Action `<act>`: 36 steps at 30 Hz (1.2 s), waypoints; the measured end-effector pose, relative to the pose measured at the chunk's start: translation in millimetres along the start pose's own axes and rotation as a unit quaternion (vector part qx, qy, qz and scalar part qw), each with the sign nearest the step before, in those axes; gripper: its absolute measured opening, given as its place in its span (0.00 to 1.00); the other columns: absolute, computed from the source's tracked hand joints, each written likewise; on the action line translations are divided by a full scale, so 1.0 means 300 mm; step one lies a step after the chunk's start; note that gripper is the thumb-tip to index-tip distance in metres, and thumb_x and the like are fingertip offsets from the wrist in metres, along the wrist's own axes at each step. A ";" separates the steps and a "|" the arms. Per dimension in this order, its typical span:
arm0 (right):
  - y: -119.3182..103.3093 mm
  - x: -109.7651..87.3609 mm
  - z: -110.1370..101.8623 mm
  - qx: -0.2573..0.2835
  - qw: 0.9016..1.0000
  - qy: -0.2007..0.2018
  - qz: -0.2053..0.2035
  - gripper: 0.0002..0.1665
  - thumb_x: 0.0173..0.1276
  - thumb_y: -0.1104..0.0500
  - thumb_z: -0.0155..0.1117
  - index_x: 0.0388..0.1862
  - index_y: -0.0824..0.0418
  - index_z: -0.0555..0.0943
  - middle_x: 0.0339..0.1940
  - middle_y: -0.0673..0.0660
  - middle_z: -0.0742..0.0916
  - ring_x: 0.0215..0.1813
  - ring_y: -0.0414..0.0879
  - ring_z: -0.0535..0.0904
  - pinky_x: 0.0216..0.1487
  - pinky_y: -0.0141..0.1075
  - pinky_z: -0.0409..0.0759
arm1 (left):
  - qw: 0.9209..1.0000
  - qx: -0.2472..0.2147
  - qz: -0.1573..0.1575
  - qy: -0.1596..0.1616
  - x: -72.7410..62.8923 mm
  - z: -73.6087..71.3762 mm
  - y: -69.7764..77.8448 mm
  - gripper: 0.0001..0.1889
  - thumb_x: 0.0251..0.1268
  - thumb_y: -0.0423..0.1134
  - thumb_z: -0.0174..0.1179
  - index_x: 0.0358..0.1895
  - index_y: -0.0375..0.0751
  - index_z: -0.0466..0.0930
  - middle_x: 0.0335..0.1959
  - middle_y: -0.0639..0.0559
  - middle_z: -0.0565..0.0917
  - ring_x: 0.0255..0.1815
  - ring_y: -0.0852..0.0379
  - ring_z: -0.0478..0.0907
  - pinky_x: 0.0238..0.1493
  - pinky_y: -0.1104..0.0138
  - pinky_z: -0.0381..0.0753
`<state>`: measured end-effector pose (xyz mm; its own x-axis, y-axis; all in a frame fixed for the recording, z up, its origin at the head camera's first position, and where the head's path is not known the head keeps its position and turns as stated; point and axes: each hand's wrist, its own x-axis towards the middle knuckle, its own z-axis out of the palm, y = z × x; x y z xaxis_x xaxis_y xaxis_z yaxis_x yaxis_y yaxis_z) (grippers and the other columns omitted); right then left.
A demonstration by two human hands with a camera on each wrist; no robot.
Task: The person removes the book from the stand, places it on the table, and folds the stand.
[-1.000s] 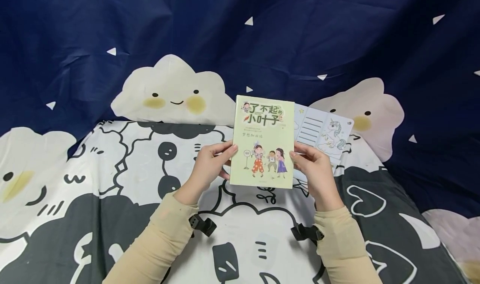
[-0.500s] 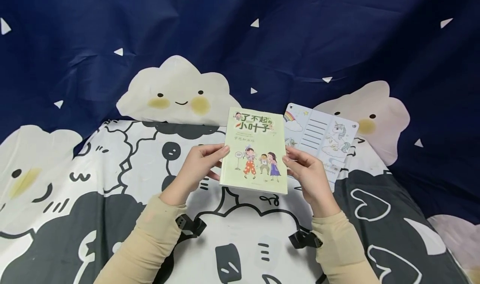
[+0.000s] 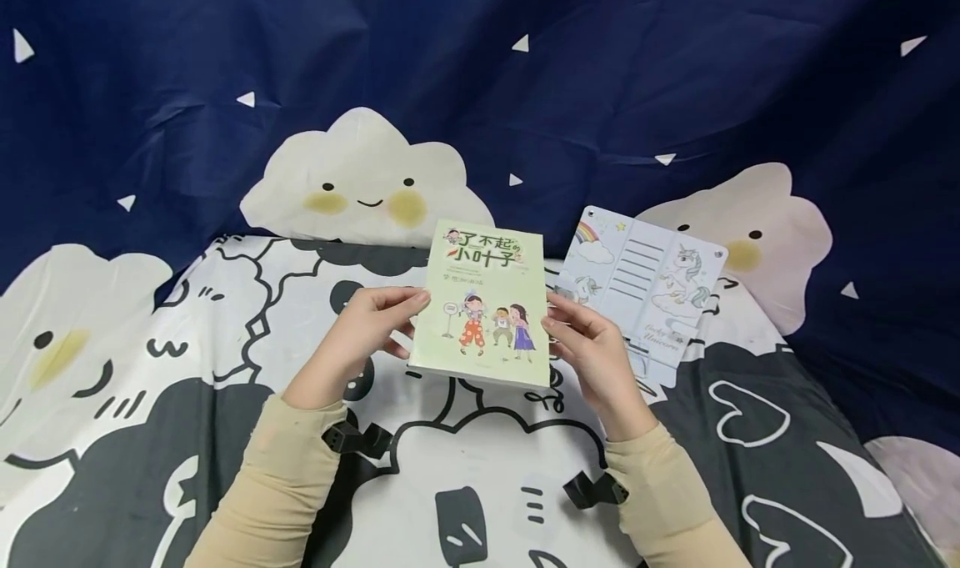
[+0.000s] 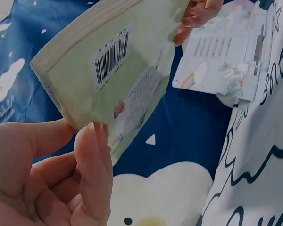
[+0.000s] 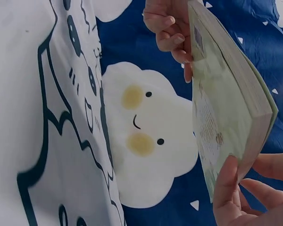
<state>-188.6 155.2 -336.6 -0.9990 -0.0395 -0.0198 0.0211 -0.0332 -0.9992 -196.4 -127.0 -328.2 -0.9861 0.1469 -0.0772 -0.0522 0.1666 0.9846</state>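
Observation:
A pale green paperback book point(image 3: 483, 301), its cover printed with cartoon children, is held up off the cloth, tilted with its front toward the head camera. My left hand point(image 3: 360, 339) pinches its left edge, thumb in front and fingers behind. On the opposite edge my right hand point(image 3: 596, 359) pinches it likewise. The back cover with a barcode point(image 4: 112, 57) shows in the left wrist view. Right of the book stands a white panel like a book stand point(image 3: 637, 284), with unicorn and rainbow prints and several slots; my right hand hides part of its lower left.
A black-and-white patterned cloth point(image 3: 480, 459) covers the surface below. Behind it hangs a dark blue curtain point(image 3: 450, 59) with white triangles and cloud faces. Black wrist cameras point(image 3: 358, 439) sit on both sleeves.
Both hands have moved the book left and somewhat down, leaning its top away. More of the unicorn panel now shows. The grip on both edges stays the same.

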 end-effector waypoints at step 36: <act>0.072 0.044 0.290 -0.025 0.998 -0.037 -0.047 0.25 0.67 0.71 0.61 0.64 0.69 0.77 0.59 0.68 0.82 0.36 0.37 0.81 0.38 0.32 0.86 | 0.991 0.125 -0.026 0.048 0.005 -0.245 -0.087 0.23 0.79 0.44 0.48 0.65 0.28 0.73 0.33 0.57 0.83 0.33 0.62 0.77 0.29 0.68 0.79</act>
<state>-198.0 67.2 -355.5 -0.9909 -0.1116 0.0746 -0.0762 0.0101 -0.9970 -208.1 -202.8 -342.6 -0.9942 0.0410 -0.0994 -0.0740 0.4099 0.9091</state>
